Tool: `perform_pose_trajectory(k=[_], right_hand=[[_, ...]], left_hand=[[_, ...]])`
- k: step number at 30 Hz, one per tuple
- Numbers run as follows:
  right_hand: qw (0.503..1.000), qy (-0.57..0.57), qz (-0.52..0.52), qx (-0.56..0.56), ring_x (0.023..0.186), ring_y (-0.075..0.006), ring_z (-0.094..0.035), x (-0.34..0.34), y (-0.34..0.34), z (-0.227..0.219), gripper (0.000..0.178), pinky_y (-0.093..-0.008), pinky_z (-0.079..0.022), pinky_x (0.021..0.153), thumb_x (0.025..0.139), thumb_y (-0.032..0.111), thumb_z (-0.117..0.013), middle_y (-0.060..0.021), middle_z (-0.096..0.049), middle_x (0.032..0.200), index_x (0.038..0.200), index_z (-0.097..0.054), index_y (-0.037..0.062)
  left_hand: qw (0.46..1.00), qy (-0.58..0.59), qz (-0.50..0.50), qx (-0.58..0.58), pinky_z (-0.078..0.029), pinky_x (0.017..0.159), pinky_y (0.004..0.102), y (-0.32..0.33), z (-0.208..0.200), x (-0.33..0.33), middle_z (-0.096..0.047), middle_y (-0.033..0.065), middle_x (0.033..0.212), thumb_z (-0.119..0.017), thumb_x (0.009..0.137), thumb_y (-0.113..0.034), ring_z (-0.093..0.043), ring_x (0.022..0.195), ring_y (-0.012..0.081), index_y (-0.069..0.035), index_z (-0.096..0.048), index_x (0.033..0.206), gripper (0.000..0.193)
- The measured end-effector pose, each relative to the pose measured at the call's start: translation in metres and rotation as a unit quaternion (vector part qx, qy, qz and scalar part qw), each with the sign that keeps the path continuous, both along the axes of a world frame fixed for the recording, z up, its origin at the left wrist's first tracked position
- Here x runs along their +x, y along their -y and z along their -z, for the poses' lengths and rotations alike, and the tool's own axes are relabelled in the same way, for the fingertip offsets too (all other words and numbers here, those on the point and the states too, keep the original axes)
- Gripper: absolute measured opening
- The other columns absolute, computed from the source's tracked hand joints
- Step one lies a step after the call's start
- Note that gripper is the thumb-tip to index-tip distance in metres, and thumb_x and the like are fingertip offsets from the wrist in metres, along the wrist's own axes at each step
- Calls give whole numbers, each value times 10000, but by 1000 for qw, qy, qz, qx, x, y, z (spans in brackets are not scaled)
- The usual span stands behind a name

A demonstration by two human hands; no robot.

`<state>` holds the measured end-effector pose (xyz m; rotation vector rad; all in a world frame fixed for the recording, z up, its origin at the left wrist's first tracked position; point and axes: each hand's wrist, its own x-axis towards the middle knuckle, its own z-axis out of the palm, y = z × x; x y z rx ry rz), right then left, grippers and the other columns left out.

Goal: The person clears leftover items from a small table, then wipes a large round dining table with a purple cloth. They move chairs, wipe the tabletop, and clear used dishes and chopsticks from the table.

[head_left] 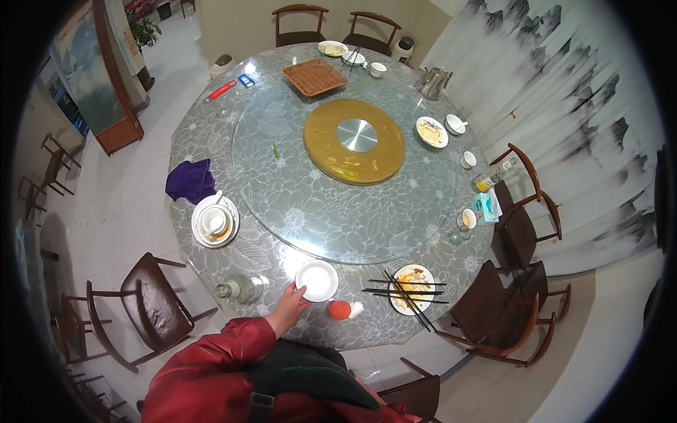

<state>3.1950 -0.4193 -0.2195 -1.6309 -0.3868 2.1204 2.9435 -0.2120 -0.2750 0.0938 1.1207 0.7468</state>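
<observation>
My left hand [288,309], in a red sleeve, pinches the near-left rim of a small white plate [317,279] at the table's near edge. The plate looks bare. Just right of it are a round orange-red object [339,309], whose kind I cannot make out, and a crumpled white tissue [356,309]. Further right, several black chopsticks [399,291] lie across a white plate with food scraps [416,277]. A clear glass bottle [238,288] is left of my hand. My right hand does not show.
A glass turntable with a gold centre [321,151] fills the table's middle, a wicker basket [314,77] behind it. At left are stacked white dishes [214,221] and a purple cloth [190,181]. Bowls, a bottle [495,176] and a metal pitcher [434,83] line the right. Chairs [156,303] surround the table.
</observation>
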Motion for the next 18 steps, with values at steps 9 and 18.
perform_pose_trajectory(k=[9, 18], right_hand=[[994, 70, -6, 89, 1320, -236, -357, -6, -32, -29, 455, -341, -287, 1069, 964, 227, -463, -153, -399, 1400, 1362, -400, 16], [986, 99, -16, 136, 1323, -238, -352, -3, -46, -43, 453, -341, -279, 1073, 966, 229, -456, -153, -399, 1400, 1361, -401, 15]], left_hand=[[999, -28, -24, -26, -492, 724, 266, -13, 7, 23, -589, 68, 1010, -616, 887, -334, -579, 835, 138, -23, -468, 1185, 455], [996, -83, -38, 1, -524, 691, 281, -15, -13, 41, -550, 99, 1077, -703, 827, -299, -590, 867, 162, 6, -368, 1195, 584]])
